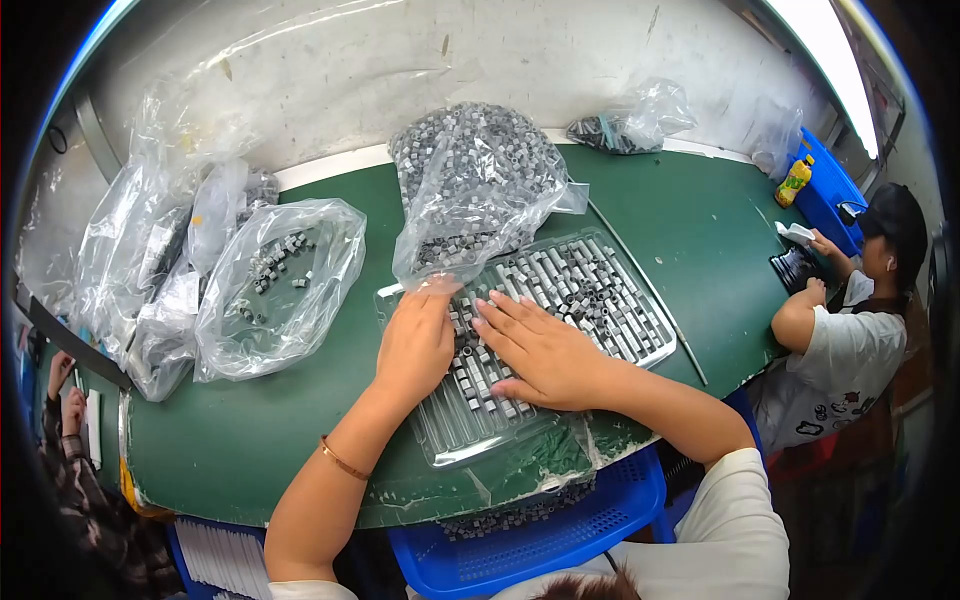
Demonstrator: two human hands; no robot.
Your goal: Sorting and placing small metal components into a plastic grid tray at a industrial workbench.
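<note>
A clear plastic tray with long parallel grooves lies on the bench in front of me, tilted across it. Small grey ring-like cylinders fill many grooves in rows, and others lie loose on top. My right hand rests flat on the pieces, fingers stretched out and a little apart. At the tray's left side stands my left hand, fingers straight and close together, their tips by the edge of a clear bag. That large bag holds many similar grey pieces. Neither hand visibly grips anything.
Left on the green bench are an opened clear bag with a few pieces and more crumpled bags. A thin rod lies right of the tray. Below hangs a blue basket. A person works at right, another at left.
</note>
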